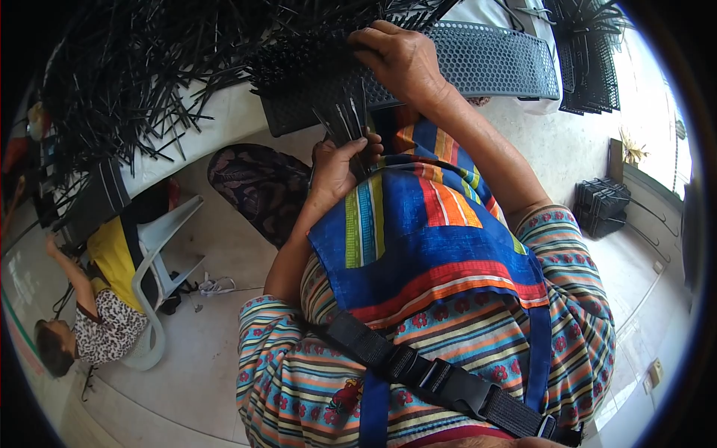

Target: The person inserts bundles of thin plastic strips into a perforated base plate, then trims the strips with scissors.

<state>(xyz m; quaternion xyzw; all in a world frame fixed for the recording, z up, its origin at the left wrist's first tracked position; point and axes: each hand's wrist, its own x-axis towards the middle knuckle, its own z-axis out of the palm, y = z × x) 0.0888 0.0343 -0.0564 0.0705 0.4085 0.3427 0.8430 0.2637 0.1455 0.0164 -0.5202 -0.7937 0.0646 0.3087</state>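
My left hand is closed around a bundle of thin black plastic sticks, held upright against my chest below the table edge. My right hand rests fingers-down on a black perforated plastic tray lying on the white table, its fingertips pinched at the sticks standing in the tray's left part. Whether it grips one is hard to tell. A dense heap of loose black sticks covers the table to the left of both hands.
More black perforated trays are stacked at the far right of the table, others on the floor by the wall. Another person sits on a grey plastic chair to my lower left. A patterned cushion lies beneath the table.
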